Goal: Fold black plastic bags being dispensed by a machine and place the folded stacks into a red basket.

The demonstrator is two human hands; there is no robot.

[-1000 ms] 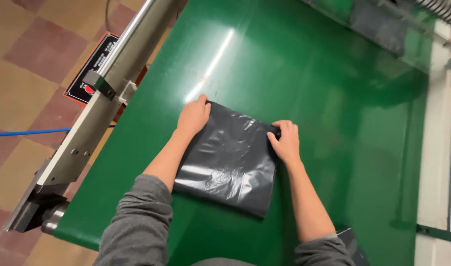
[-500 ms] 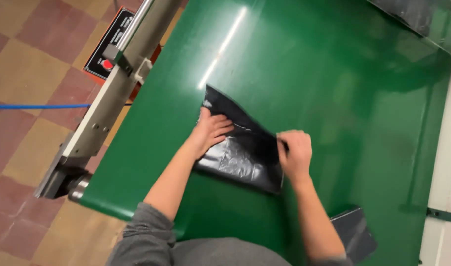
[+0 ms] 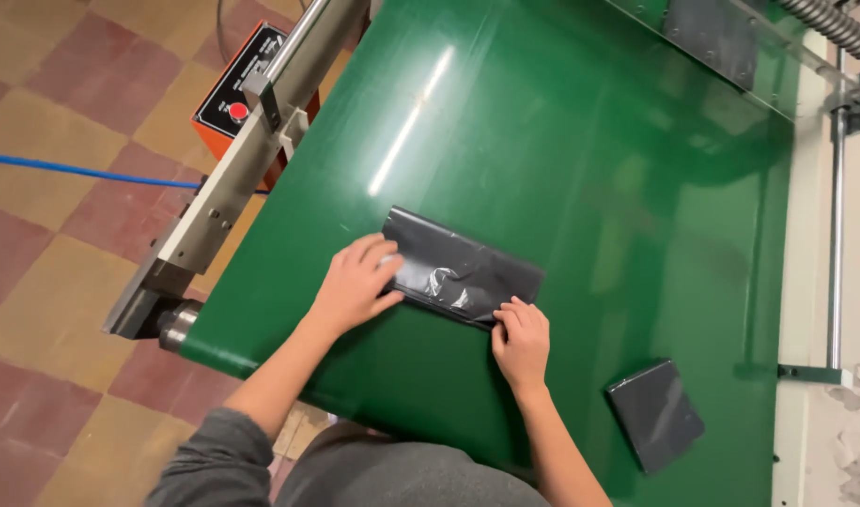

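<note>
Right, head view only:
step: folding a black plastic bag [image 3: 463, 272] flat on the green conveyor belt [image 3: 580, 141]; looks like mid-fold, bag now a narrow strip.
bag location: near the belt's front end, lying at a slant, left of centre.
left hand [image 3: 355, 282]: palm down on the bag's left end, fingers spread wide, pressing it flat.
right hand [image 3: 521, 340]: at the bag's lower right corner, fingertips together, pinching or pressing the edge; cannot tell which.
arms: both forearms reach forward from grey sleeves [image 3: 214, 460], converging on the bag.
next move, my read: needs the crease kept aligned while one end is brought over, air pushed out first.
nearby: a finished folded black square [image 3: 655, 413] on the belt to the right, well apart; orange control box [image 3: 237, 94] with red button beside the metal side rail [image 3: 232, 188].
</note>
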